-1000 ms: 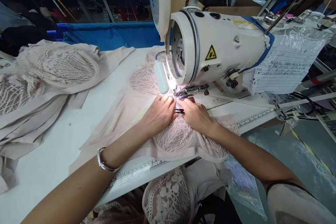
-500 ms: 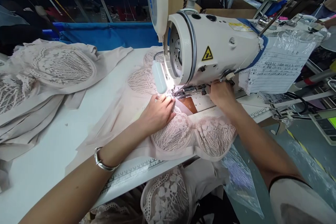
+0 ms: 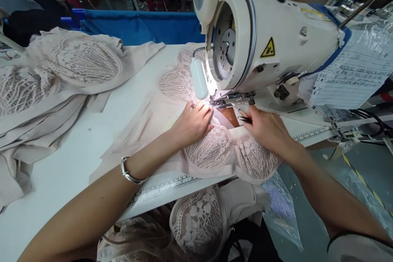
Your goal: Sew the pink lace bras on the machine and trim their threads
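Beige lace bras lie under the sewing machine (image 3: 276,41), where its lamp lights the presser foot (image 3: 221,102). My left hand (image 3: 193,125) has its fingers pressed together on the upper edge of the near lace bra (image 3: 210,149), just left of the presser foot; the fingertips are partly lost in the glare. My right hand (image 3: 268,127) is closed around a small tool with dark pointed tips (image 3: 245,119), its kind unclear. The tips point left, above the brown patch on the machine bed. Under that hand lies the bra's right cup (image 3: 258,156).
A pile of beige lace bras (image 3: 82,63) lies on the white table at left. More lace bras (image 3: 199,221) hang below the table's front edge, which bears a ruler strip (image 3: 172,186). Written paper sheets (image 3: 346,77) hang at the machine's right end.
My right hand has come from behind the presser foot toward me, and a small dark-tipped tool now shows in it. My left hand stays by the presser foot. The view has shifted.
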The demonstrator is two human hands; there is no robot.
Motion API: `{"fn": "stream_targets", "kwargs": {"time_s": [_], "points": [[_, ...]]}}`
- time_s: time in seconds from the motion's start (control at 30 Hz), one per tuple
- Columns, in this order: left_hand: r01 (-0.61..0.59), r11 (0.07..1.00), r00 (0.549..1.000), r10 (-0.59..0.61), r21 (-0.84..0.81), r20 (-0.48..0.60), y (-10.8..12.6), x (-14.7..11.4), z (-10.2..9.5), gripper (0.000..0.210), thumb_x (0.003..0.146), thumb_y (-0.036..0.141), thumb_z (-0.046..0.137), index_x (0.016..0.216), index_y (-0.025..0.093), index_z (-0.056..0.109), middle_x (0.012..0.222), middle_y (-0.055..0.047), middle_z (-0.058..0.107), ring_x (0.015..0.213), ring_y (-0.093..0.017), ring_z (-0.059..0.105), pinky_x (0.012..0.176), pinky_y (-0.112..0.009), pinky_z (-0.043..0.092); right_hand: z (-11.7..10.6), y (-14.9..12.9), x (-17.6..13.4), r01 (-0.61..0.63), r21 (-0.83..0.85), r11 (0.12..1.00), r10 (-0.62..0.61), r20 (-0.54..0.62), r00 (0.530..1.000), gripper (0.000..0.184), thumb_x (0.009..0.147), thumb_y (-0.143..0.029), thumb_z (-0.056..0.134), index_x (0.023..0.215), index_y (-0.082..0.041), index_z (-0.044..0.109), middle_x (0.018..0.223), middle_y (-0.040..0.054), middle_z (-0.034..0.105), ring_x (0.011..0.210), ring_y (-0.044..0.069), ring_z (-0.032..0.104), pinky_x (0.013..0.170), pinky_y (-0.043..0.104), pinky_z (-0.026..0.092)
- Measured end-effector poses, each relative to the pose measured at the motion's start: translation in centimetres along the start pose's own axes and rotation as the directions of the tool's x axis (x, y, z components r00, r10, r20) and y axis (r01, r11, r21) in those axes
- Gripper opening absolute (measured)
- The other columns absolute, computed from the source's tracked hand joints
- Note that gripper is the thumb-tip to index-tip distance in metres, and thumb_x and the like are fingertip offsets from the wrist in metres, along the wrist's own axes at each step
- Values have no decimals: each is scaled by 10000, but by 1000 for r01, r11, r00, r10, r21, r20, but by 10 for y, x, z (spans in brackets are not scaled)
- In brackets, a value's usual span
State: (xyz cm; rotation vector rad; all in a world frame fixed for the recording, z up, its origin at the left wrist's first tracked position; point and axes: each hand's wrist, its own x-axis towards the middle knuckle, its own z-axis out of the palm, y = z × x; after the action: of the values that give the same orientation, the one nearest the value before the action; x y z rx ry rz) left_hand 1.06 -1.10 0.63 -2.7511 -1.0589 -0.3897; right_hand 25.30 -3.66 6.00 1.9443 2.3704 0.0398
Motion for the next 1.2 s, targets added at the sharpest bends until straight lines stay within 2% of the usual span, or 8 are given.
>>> {"fn": "stream_targets", "kwargs": {"time_s": [0.1,0.23,0.57,0.77,0.9,1.07,1.2], "points": [[11,1000,1000,-11,-23,9,0,-1,0,396,1004,308,492,1271,42,613,1144,-197,668,1050,-336,590,910,-468,386,11,-22,-12,74,140,987,-82,52,995,184,899,-230,534,1070,-163,549,782,70,731,671,246,666,572,268,319],[-10,1000,1000,10,-21,4,1,-2,0,402,1025,300,433,1264,34,617,1167,-204,667,1028,-328,595,909,-471,389,29,-32,-8,138,220,966,-146,19,989,159,905,-230,530,1054,-174,514,772,56,728,640,224,666,568,249,325],[-19,1000,1000,19,4,-20,2,-3,1,410,1024,298,437,1231,9,641,1139,-215,673,999,-328,603,918,-479,410,35,-35,-1,156,156,975,-153,-29,988,133,930,-252,498,1033,-171,516,689,53,706,609,229,658,563,254,319],[-36,999,998,36,-8,-59,1,-3,1,449,1053,314,359,1202,10,655,1084,-208,692,960,-317,608,919,-480,425,35,-37,0,144,97,985,-145,1,989,167,919,-241,503,1058,-152,525,702,69,715,631,245,667,563,264,311],[-47,999,996,45,-16,-76,0,-3,1,446,1056,231,289,1116,46,691,1043,-187,705,936,-296,612,923,-465,425,31,-43,2,122,44,992,-123,37,992,214,925,-230,506,1116,-135,519,718,77,722,665,254,673,567,274,288],[-36,999,998,36,3,-52,0,-1,1,369,1024,158,351,1152,26,672,1021,-179,696,928,-284,607,894,-433,407,24,-49,2,127,-6,992,-126,86,988,227,956,-239,510,1139,-105,511,790,124,740,718,271,689,571,291,277],[-19,999,999,17,-32,-45,-1,1,2,350,1010,167,386,1210,53,650,1036,-172,688,938,-289,601,857,-435,403,25,-47,0,137,30,990,-139,65,988,201,961,-242,518,1123,-123,507,774,103,735,681,252,678,560,275,278]]}}
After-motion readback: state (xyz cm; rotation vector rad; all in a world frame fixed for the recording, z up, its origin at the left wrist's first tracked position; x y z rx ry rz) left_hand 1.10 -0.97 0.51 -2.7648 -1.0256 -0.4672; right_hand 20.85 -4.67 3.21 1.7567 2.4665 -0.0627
